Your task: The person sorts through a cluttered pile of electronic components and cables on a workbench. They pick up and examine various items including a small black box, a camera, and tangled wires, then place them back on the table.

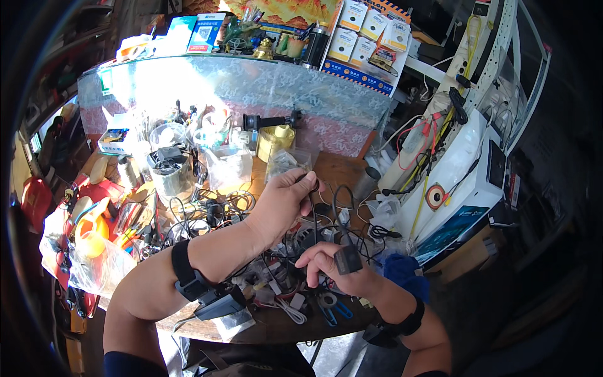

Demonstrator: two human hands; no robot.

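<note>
My left hand (279, 207) is raised over the middle of the bench, thumb and fingers pinched on a thin black cable (315, 217). The cable drops from that pinch to my right hand (330, 270), which is nearer to me, with its fingers curled round it. A small black box-shaped adapter (348, 259) rests against the back of my right hand, and a loop of black cable rises from it. Under both hands lies a heap of tangled cables and small parts. Straps with dark modules circle both my forearms.
Blue-handled scissors (341, 309) lie near the bench's front edge beside a coiled white cable (291, 311). Clear tubs (230, 166) of parts and a yellow container (275, 143) stand behind. Left are red bags and an orange item (92, 234); right, a white cabinet (461, 191).
</note>
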